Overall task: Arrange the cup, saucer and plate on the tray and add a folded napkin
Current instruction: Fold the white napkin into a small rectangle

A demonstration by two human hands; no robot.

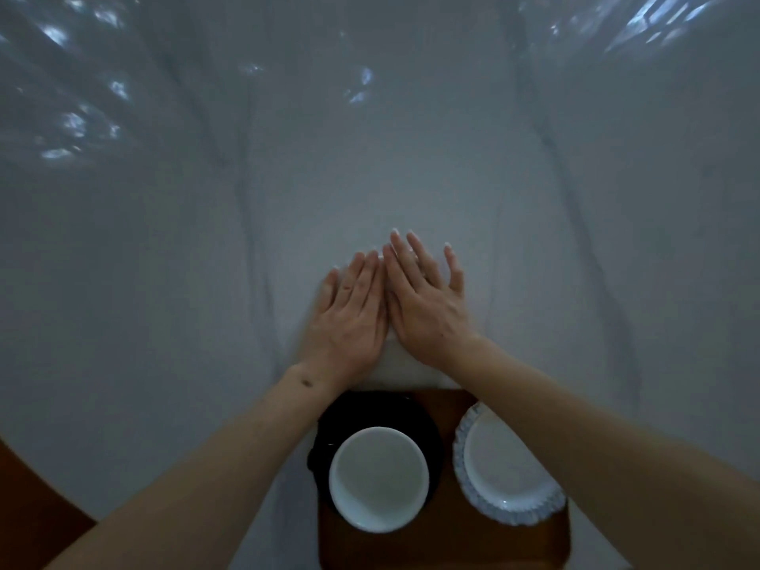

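a pale counter (370, 137) with faint grey veining is filling most of the view, dim and glossy, with patches of reflected light showing in the far corners. at the near edge a brown wooden tray (446, 540) is sitting just in front of the person. on its left side a white cup (378, 479) is standing upright on a dark saucer (370, 409), and on its right side a white plate (508, 466) with a frilled bluish rim is lying flat, just beside the saucer and not touching the cup as far as i can tell.

just beyond the tray's far edge a white napkin (405, 368) is lying on the counter (it is nearly the same tone as the surface, so its outline is hard to trace). the left hand (349, 318) is pressing down on it with fingers straight and together, gripping nothing. the right hand (427, 306) is doing the same beside it, fingers straight and slightly spread, the two hands touching along their inner edges.

judging by this, the crockery part of the task is looking finished: cup, saucer and plate are all on the tray. the napkin part is looking underway; the hands are seemingly flattening or creasing a fold. what is probably left is finishing the fold and moving the napkin onto the tray, where bare wood is showing between saucer and plate.
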